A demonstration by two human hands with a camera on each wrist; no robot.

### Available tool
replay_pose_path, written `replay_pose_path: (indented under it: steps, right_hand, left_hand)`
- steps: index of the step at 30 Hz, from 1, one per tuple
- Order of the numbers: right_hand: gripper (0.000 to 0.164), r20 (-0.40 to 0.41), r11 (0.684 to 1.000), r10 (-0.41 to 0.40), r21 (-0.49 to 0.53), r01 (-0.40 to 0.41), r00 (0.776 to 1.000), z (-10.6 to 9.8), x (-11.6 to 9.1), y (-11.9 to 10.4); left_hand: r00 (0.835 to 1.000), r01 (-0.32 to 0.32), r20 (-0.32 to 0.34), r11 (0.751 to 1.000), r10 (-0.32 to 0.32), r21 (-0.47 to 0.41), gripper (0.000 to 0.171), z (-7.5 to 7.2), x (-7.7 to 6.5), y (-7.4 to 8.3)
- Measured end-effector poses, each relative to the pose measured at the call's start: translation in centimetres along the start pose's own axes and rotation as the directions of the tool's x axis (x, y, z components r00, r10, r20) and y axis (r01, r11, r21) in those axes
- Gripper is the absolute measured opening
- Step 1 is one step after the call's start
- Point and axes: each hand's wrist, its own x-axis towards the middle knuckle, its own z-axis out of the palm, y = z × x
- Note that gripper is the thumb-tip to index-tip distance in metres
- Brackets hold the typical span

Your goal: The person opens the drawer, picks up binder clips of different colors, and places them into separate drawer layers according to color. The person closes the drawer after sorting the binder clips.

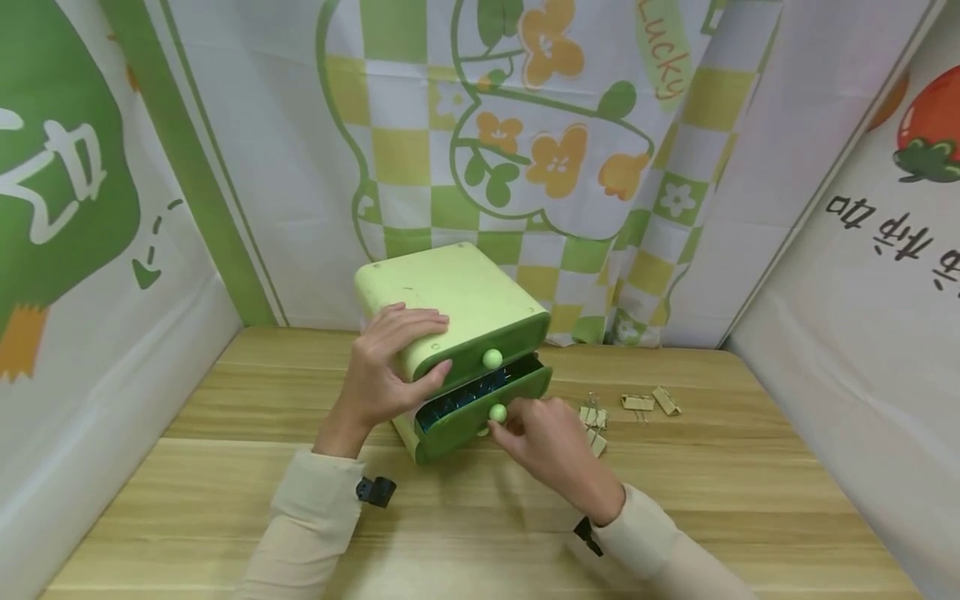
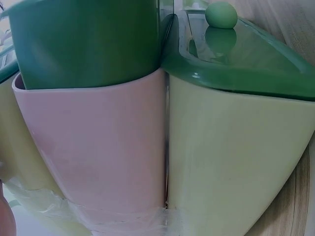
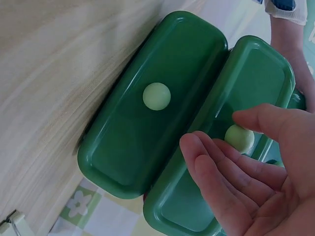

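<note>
A small drawer chest (image 1: 457, 287) with a light green top and dark green drawer fronts stands on the table, turned at an angle. Its middle drawer (image 1: 480, 417) is pulled part way out, and shiny dark blue things show inside. My left hand (image 1: 386, 362) rests on the near left corner, fingers flat on the top and thumb across the upper drawer front (image 1: 483, 354). At the middle drawer, my right hand (image 1: 551, 442) pinches the round pale green knob (image 3: 239, 139) between thumb and fingers. The bottom drawer's knob (image 3: 156, 96) stands free in the right wrist view.
Several pale yellow binder clips (image 1: 637, 402) lie on the wooden table (image 1: 735, 467) to the right of the chest. A patterned curtain (image 1: 480, 192) hangs behind. In the left wrist view, a pink side panel (image 2: 98, 142) of the chest shows clear tape.
</note>
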Motion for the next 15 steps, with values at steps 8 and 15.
replay_pose_path:
  steps: [8, 15]
  right_hand:
    - [0.022, -0.025, 1.0, 0.004, 0.028, -0.004, 1.0, 0.9, 1.1, 0.0]
    - [0.023, -0.049, 0.999, -0.026, 0.03, 0.027, 0.998, 1.8, 1.9, 0.2]
  left_hand:
    - [1.0, -0.008, -0.008, 1.0, 0.008, -0.006, 0.039, 0.1, 0.1, 0.1]
    - [1.0, -0.005, -0.005, 1.0, 0.005, 0.002, 0.039, 0.0, 0.0, 0.1]
